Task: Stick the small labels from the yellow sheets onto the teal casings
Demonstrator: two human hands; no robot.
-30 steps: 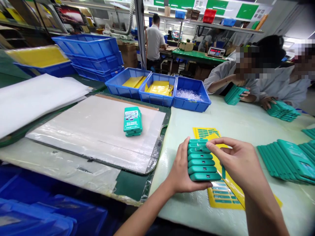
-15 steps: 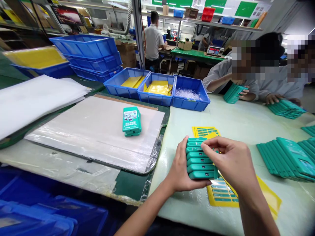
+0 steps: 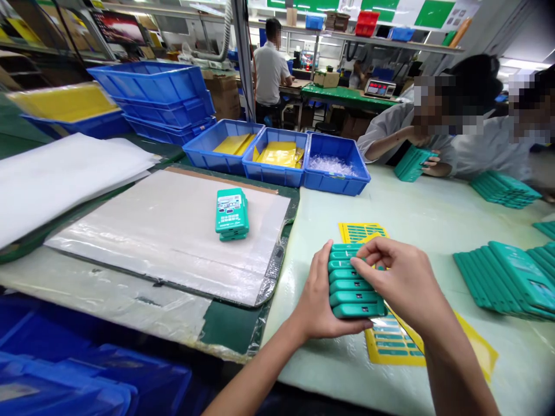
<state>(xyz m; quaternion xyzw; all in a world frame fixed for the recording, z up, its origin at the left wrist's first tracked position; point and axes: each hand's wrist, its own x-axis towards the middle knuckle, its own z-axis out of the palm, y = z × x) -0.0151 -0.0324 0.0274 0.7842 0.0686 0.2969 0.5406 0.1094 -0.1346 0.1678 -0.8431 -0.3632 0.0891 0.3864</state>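
Note:
My left hand (image 3: 318, 300) grips the left side of a stack of green devices (image 3: 353, 292) standing on edge over a yellow label sheet (image 3: 392, 341). My right hand (image 3: 401, 280) reaches over the stack from the right, its fingers curled and pinched on the upper devices. Whether a small item sits between the fingertips is too small to tell. Another short pile of green devices (image 3: 232, 214) lies on the plastic-covered board (image 3: 165, 231) to the left.
Three blue bins (image 3: 277, 156) with yellow sheets and clear bags stand at the table's far side; stacked blue crates (image 3: 151, 98) sit at back left. Rows of green devices (image 3: 507, 277) lie at right. Two people opposite handle green devices (image 3: 411, 162). Blue crates (image 3: 65, 370) sit below.
My right hand has dropped lower onto the stack and curled its fingers in tighter. The stack and my left hand have shifted slightly up and left over the yellow sheet.

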